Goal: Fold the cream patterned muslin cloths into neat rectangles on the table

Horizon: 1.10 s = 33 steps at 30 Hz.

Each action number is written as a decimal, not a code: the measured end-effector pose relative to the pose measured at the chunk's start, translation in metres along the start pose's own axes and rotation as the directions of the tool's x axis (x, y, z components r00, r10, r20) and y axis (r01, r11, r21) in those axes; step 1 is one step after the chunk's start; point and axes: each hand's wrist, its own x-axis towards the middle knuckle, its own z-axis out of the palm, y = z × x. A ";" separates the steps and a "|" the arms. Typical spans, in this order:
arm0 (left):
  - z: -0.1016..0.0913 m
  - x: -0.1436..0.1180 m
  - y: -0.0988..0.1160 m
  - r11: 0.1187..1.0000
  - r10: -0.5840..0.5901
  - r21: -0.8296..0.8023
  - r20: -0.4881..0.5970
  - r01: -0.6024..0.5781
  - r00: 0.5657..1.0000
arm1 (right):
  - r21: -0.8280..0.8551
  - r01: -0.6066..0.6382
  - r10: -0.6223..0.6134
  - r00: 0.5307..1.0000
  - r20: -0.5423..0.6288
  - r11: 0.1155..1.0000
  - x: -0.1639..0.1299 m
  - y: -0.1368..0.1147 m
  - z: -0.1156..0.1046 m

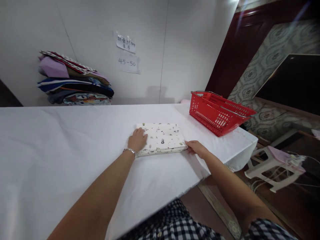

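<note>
A folded white cloth [165, 136] with small scattered prints lies on the white-covered table, its stacked layers showing along the front edge. My left hand [137, 140] rests on its left side, fingers lying on the top layer and thumb apart; a bracelet [130, 152] circles that wrist. At the front right corner, my right hand [196, 147] pinches the cloth's edge between thumb and fingers. Some of the right fingers are hidden beneath the hand.
A red plastic basket [210, 111] with metal handles stands at the table's right end. Several folded fabrics [75, 81] are piled at the back left. Two paper signs [128, 63] hang on the wall. A stool [277, 163] stands on the floor at right.
</note>
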 end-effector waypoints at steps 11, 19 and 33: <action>-0.004 -0.002 0.003 1.000 -0.005 -0.021 0.004 0.005 1.000 | -0.040 0.072 -0.074 0.996 -0.041 0.997 0.011 -0.004 0.001; -0.001 -0.002 0.002 0.999 -0.013 -0.036 0.000 0.013 1.000 | -0.224 0.072 -0.090 0.993 -0.070 0.972 0.015 0.009 0.007; -0.002 -0.005 0.002 0.999 -0.030 -0.029 -0.027 0.029 0.999 | -0.815 0.235 -0.422 0.906 -0.013 0.530 0.019 -0.018 0.018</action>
